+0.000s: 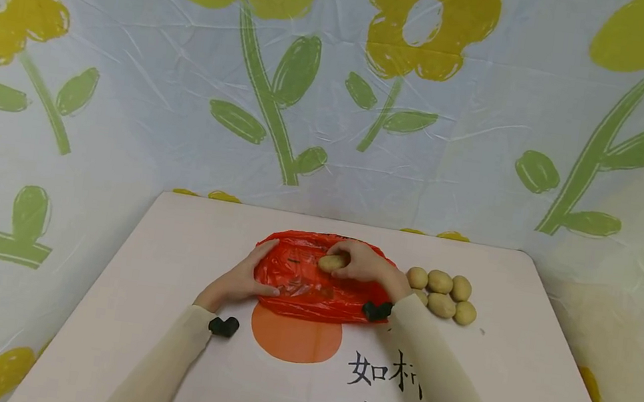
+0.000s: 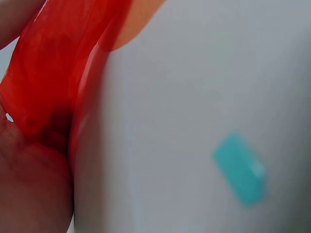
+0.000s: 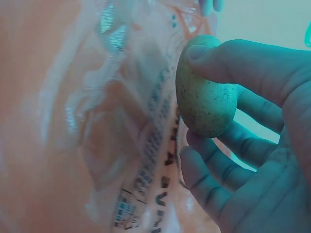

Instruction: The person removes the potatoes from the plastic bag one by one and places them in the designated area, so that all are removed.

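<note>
A red plastic bag point(image 1: 309, 308) lies crosswise near the far side of the table, its creased opening facing up. My left hand point(image 1: 240, 279) holds the bag's left end, thumb at the near side and fingers at the far side. In the left wrist view, red film point(image 2: 53, 73) lies against the palm. Over the bag, my right hand point(image 1: 364, 263) pinches a potato point(image 1: 331, 263) between thumb and fingers. The right wrist view shows this potato point(image 3: 206, 104) as oval and speckled, with the thumb across its upper end and printed plastic film point(image 3: 141, 145) beside it.
To the right of the bag, several potatoes point(image 1: 440, 305) sit grouped, partly behind the right forearm. The pale table point(image 1: 172, 243) bears an orange circle point(image 1: 295, 342) and black written characters point(image 1: 370, 371). A flower-patterned sheet point(image 1: 360, 185) hangs behind the far edge and along both sides.
</note>
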A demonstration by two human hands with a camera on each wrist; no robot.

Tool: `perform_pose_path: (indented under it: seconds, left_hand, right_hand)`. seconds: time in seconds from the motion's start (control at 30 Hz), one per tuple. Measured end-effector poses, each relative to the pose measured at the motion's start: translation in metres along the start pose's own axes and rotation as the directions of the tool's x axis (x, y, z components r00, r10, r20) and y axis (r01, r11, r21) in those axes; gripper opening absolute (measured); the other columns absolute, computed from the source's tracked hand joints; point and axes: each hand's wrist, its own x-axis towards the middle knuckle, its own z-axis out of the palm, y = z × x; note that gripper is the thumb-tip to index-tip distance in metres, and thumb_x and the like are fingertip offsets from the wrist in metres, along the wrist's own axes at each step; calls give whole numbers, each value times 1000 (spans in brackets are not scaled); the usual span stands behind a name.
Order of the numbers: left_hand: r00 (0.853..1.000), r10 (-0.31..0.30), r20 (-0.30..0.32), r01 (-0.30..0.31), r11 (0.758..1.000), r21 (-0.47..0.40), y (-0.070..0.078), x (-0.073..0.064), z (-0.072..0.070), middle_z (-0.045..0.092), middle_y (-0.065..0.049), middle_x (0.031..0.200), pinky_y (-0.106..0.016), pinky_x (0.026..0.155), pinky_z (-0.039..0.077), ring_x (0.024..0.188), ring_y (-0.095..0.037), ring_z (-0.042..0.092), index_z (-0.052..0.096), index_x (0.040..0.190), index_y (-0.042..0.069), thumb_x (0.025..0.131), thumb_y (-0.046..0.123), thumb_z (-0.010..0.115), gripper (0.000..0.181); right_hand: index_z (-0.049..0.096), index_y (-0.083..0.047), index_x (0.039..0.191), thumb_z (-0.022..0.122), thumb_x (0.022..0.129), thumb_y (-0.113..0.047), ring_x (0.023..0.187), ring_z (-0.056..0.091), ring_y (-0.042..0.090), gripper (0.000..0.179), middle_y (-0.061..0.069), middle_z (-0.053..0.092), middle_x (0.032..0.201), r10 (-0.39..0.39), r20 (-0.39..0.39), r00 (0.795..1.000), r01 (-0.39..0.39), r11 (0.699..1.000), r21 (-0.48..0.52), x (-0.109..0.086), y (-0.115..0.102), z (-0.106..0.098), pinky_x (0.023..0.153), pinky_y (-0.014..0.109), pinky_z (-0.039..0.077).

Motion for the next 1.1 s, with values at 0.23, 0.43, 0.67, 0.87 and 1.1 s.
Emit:
perform_pose_path:
  seconds: [0.23,0.43,0.67,0.87,1.1]
  left_hand:
    - [1000,8,12,-8,1000,24,-1,-2,-2,16,-3,171,-67,122,23,157,-36,15,16,166,30,79,29,87,112]
    - [1000,-4,0,4,1000,19,6,-8,-5,15,-4,171,-68,123,19,157,-36,13,17,165,30,78,26,88,113]
    - [1000,-15,1,15,1000,10,8,-10,-3,17,-4,171,-68,122,22,157,-38,15,18,165,32,78,25,88,112]
    - [1000,-24,-2,24,1000,5,5,-12,1,17,-1,170,-67,123,22,157,-35,15,20,165,33,77,25,89,112]
    - [1000,-23,19,23,1000,-1,6,-10,1,16,-1,170,-65,121,28,157,-35,16,17,165,33,78,27,89,113]
  right_hand:
    - [70,-13,125,80,89,-18,113,57,25,37,9,64,130,-1,-37,999,1,1000,-1,-10,-10,-9,101,43,50]
    - [68,-11,129,80,90,-18,117,57,27,42,13,59,138,-8,-76,997,11,1000,29,-25,-20,-23,100,46,51]
    - [68,-11,130,80,90,-18,113,57,26,43,12,61,136,6,-149,989,-5,1000,13,-46,-21,-35,96,45,52]
    - [67,-9,130,80,90,-17,109,60,26,43,10,64,130,10,-206,978,-7,1000,20,-65,-15,-38,85,32,54]
    - [66,-5,128,78,89,-11,104,62,28,42,12,64,122,34,-262,965,-11,996,89,-92,-12,-47,81,31,55]
